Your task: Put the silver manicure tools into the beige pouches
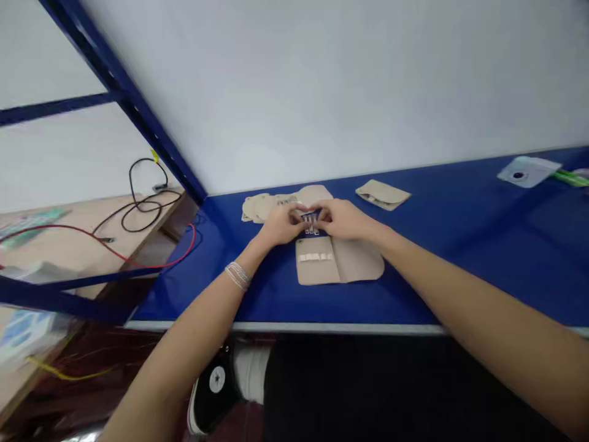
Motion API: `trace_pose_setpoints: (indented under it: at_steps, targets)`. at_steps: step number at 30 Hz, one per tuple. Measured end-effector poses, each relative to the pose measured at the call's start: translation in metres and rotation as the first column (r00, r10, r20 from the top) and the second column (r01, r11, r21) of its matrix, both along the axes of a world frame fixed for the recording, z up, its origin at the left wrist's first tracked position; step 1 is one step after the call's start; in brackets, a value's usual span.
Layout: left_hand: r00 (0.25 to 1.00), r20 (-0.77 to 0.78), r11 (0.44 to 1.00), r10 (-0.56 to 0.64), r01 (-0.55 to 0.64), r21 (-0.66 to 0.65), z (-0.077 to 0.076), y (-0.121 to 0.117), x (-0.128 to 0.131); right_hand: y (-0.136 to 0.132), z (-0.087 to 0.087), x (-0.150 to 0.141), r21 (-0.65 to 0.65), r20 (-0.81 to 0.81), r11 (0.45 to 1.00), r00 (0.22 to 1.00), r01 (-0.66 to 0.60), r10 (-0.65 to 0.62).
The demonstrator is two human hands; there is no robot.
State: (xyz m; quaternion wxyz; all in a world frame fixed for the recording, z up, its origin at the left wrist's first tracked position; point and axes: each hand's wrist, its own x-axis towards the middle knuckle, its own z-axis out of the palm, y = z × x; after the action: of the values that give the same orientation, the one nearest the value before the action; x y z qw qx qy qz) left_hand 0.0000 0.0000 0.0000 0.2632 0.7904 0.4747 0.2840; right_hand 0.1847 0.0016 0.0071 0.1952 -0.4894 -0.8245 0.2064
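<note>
My left hand (pixel 280 224) and my right hand (pixel 343 219) meet over the table, with fingers and thumbs curled in toward each other. Between the fingertips is a row of small shiny metal pieces (pixel 310 225), pinched from both sides; their exact kind is too small to tell. Just below them an open beige folding case (pixel 359 261) lies flat, with a band of white elastic loops (pixel 315 257) across its left panel. Behind my hands several more beige cases (pixel 257 207) overlap in a pile, partly hidden by my fingers.
A folded beige case (pixel 384 195) rests right of my hands on the blue table (pixel 460 245). A pale packet (pixel 529 171) and green item (pixel 570 178) lie far right. At left are a blue metal frame (pixel 124 95), a red cable (pixel 87 229) and a black cable (pixel 159 205).
</note>
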Motion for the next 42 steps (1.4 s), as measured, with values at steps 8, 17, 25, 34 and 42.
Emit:
trace_pose_setpoints:
  at_steps: [8,17,25,34,42]
  targets:
    - [1.0,0.004,1.0,0.024,-0.024,-0.007,-0.0018,0.0006,0.0021,-0.0004,-0.0048,0.0027,-0.027,-0.065,1.0,0.998,0.014,-0.015]
    - [1.0,-0.005,1.0,0.023,-0.023,0.011,-0.0041,0.0026,0.0016,-0.0005,-0.0029,0.0029,-0.054,-0.066,0.998,0.997,0.032,-0.036]
    - [1.0,0.015,1.0,0.006,-0.006,-0.008,-0.0034,0.0026,-0.0007,0.0004,-0.0065,-0.0006,-0.037,-0.1,0.998,0.993,0.052,-0.055]
    - [1.0,0.018,1.0,-0.007,0.007,-0.007,-0.0034,0.0023,-0.002,0.0005,-0.0071,-0.0017,-0.047,-0.1,0.997,0.993,0.055,-0.059]
    - [1.0,0.026,1.0,-0.01,0.01,-0.024,-0.0038,0.0048,-0.0032,-0.0017,0.0005,-0.0011,-0.087,0.012,0.995,0.999,0.053,-0.053]
